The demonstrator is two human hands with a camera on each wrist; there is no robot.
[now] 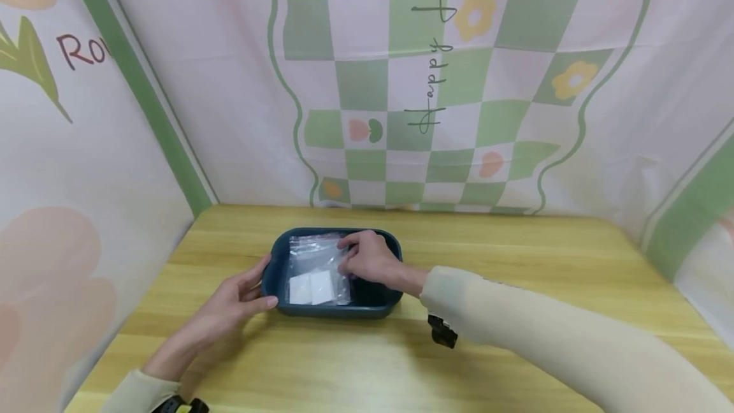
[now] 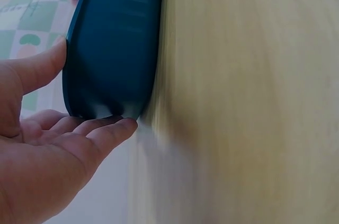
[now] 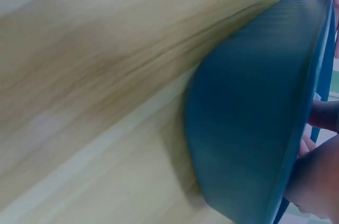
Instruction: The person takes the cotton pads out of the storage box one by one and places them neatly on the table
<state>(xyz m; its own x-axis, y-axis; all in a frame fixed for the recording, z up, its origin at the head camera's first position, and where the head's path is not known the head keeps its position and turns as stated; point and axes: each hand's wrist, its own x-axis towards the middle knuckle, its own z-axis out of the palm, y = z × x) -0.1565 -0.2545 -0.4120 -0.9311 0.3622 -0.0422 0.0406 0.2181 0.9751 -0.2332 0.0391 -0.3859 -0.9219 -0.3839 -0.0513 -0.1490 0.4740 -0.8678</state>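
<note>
A dark blue-green plastic basin (image 1: pixel 338 312) with rounded corners stands on the wooden table. Inside it lies a clear zip bag (image 1: pixel 312 259) with flat white square pieces (image 1: pixel 311 287) at its near end. My left hand (image 1: pixel 229 301) holds the basin's left end; in the left wrist view its thumb is on the rim and its fingers lie against the outer wall. Reaching in over the right side, my right hand (image 1: pixel 369 257) pinches the bag's right edge. In the right wrist view the basin wall (image 3: pixel 243 107) hides most of those fingers.
The yellowish wooden table (image 1: pixel 487 247) extends right of and in front of the basin. Behind it hangs a printed cloth (image 1: pixel 413 81) with green checks and flowers, and more cloth covers both sides. A dark device (image 1: pixel 443 331) is strapped at the right wrist.
</note>
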